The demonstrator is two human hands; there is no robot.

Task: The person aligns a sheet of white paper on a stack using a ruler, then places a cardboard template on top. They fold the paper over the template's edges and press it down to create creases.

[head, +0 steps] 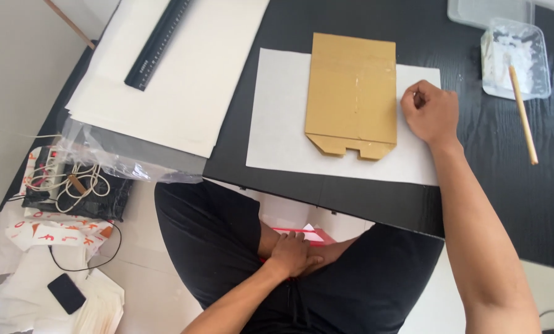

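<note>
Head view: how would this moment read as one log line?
right hand: fist on white sheet beside cardboard piece | left hand: in lap on red item

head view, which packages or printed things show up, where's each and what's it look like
Flattened cardboard package: tan, on white paper sheet, beside right hand.
Plastic tub: clear, rectangular, top right.
Printed paper: white with orange marks, floor left.
Red-edged item: lap, under left hand.

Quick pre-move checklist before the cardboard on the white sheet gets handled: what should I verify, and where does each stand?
1. Cardboard piece lies flat on white sheet: ok.
2. Right hand beside the cardboard's right edge, resting on the sheet: ok.
3. Right hand's grip empty: cannot tell, fingers curled.
4. Left hand on the table: not ok, it is in the lap by a red item.
5. Black ruler clear of the cardboard: ok.
</note>
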